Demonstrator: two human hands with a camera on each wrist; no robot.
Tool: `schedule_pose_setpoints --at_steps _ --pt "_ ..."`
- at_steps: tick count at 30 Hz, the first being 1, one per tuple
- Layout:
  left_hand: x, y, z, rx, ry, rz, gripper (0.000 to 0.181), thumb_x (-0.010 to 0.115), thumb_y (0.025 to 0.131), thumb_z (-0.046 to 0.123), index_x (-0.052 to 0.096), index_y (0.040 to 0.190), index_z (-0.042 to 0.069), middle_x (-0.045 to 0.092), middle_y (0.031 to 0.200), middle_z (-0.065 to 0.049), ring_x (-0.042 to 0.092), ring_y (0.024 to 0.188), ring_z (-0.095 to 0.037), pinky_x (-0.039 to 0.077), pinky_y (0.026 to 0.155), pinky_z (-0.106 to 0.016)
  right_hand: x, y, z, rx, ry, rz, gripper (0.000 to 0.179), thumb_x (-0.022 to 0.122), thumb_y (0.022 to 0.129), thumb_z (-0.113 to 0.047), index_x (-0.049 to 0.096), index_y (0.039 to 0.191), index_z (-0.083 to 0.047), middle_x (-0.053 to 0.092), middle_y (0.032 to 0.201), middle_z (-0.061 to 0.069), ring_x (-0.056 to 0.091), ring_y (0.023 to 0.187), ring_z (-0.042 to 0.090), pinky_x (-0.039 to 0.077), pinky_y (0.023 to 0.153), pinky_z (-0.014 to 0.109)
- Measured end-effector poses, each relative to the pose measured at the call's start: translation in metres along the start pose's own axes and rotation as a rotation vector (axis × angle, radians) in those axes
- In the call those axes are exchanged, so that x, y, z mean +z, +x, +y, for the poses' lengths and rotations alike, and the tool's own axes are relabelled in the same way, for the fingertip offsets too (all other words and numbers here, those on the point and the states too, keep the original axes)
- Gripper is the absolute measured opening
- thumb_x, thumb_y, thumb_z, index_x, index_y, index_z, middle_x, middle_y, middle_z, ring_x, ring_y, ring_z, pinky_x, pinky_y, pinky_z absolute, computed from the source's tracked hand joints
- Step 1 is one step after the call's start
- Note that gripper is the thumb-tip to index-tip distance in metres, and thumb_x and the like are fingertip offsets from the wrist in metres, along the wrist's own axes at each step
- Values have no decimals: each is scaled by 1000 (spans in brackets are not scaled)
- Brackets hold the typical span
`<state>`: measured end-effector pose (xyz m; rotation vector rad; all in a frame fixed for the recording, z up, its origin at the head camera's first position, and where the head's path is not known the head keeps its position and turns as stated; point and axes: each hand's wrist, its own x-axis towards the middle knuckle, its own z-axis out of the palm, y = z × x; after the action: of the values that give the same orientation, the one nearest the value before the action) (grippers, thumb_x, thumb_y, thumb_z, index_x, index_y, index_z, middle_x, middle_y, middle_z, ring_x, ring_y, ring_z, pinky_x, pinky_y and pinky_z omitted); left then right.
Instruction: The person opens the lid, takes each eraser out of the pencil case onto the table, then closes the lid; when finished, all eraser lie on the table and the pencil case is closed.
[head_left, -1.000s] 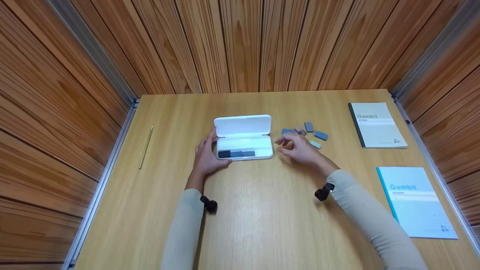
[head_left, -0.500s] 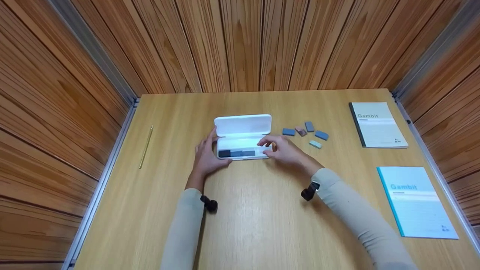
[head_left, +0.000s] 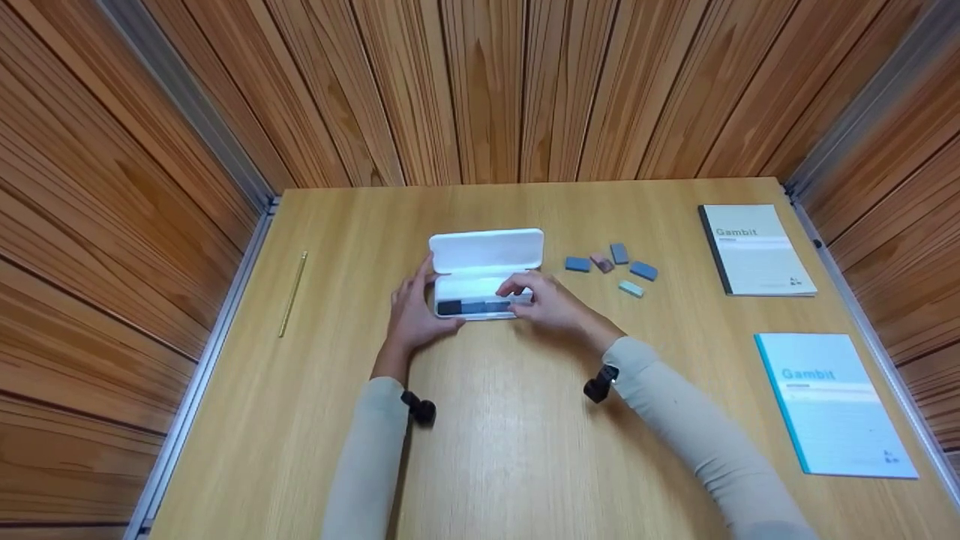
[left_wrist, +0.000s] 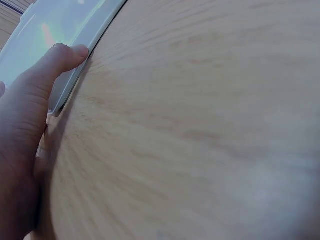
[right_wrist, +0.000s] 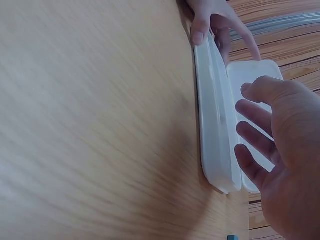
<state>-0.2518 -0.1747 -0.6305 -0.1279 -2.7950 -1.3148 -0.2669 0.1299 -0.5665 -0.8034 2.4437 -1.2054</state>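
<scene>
A white pencil case [head_left: 486, 253] lies with its lid raised near the middle of the table. Along its front side sits a row of small erasers [head_left: 474, 307], black at the left and bluish grey beyond. My left hand [head_left: 414, 309] grips the case's left end, thumb [left_wrist: 70, 56] on the front rim and fingers round the back. My right hand [head_left: 553, 303] hovers over the right half of the case, fingertips close to the end of the row. In the right wrist view its fingers [right_wrist: 256, 132] are loosely bent, with nothing visible between them.
Right of the case lie several loose erasers: blue ones [head_left: 577, 264], a pinkish one [head_left: 601, 262] and a pale green one [head_left: 631, 289]. Two notebooks, one grey-white [head_left: 757, 259] and one light blue [head_left: 836, 420], rest at the right. A gold pencil [head_left: 292, 295] lies at the left.
My right hand has moved left, from beside the loose erasers to over the inside of the case. The left hand and the case have stayed in place.
</scene>
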Motion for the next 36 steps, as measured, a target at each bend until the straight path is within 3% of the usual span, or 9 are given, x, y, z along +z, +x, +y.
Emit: schedule_pose_setpoints --at_steps 11,16,23,31,36 --pt "0 0 1 0 11 -5 134 101 76 48 19 181 36 66 161 -1 49 147 -32 29 127 -56 7 5 6 -22 -8 6 29 72 108 -8 75 136 -9 73 138 15 59 135 36 46 120 61" --pt "0 1 1 -12 9 -4 134 101 75 49 18 181 40 65 161 -1 48 149 -32 30 129 -57 8 6 6 -1 -18 2 29 72 108 -9 76 136 -10 74 138 15 56 133 35 43 117 56" --pt "0 0 1 -24 1 -12 134 100 75 50 18 180 42 64 162 0 46 151 -32 30 130 -59 11 3 6 52 -11 -12 29 73 108 -12 76 137 -13 66 138 14 54 127 32 42 108 44" --pt "0 0 1 -18 -5 -6 134 101 75 49 18 180 43 65 161 0 46 152 -32 28 131 -59 10 5 8 54 -6 -17 31 73 108 -13 76 139 -16 68 138 11 52 129 31 41 112 48" --pt "-1 0 -1 18 3 -3 135 101 75 48 19 181 35 66 160 -4 50 146 -33 26 130 -58 14 9 5 6 -39 -12 34 76 105 -11 77 139 -15 73 137 13 50 130 32 39 109 46"
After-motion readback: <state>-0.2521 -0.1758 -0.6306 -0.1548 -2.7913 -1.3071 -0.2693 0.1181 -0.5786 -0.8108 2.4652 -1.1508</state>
